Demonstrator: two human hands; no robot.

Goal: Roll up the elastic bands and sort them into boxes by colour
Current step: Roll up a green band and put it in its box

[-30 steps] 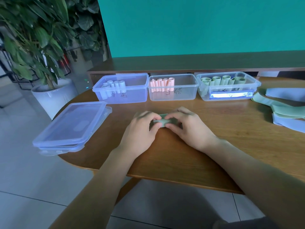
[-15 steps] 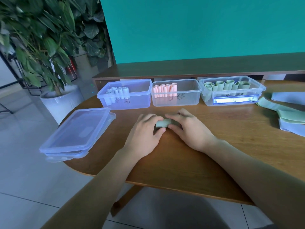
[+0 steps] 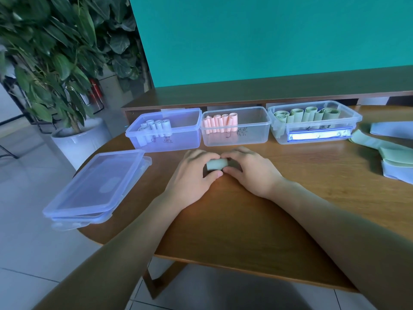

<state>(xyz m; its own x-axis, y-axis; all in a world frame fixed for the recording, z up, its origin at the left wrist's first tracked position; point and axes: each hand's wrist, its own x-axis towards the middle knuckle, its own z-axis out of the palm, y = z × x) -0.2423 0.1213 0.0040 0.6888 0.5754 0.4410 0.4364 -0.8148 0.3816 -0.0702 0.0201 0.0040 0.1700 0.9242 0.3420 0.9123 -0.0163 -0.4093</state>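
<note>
A rolled green elastic band (image 3: 216, 164) lies on the wooden table (image 3: 257, 215), held between both hands. My left hand (image 3: 192, 175) grips its left end with fingers above and thumb below. My right hand (image 3: 250, 170) pinches its right end the same way. Behind them stand three clear boxes: the left box (image 3: 178, 142) holds blue rolls, the middle box (image 3: 252, 135) holds pink rolls, and the right box (image 3: 348, 117) holds green rolls.
Stacked clear lids (image 3: 96, 186) lie at the table's left edge. Loose green bands (image 3: 380, 146) and blue bands (image 3: 395, 130) are piled at the far right. A potted plant (image 3: 55, 63) stands on the floor to the left. A low wooden shelf (image 3: 268, 92) runs behind the boxes.
The green roll has become tighter and thicker between my fingers, and more of it shows. The view has shifted slightly; both hands stay in the same spot.
</note>
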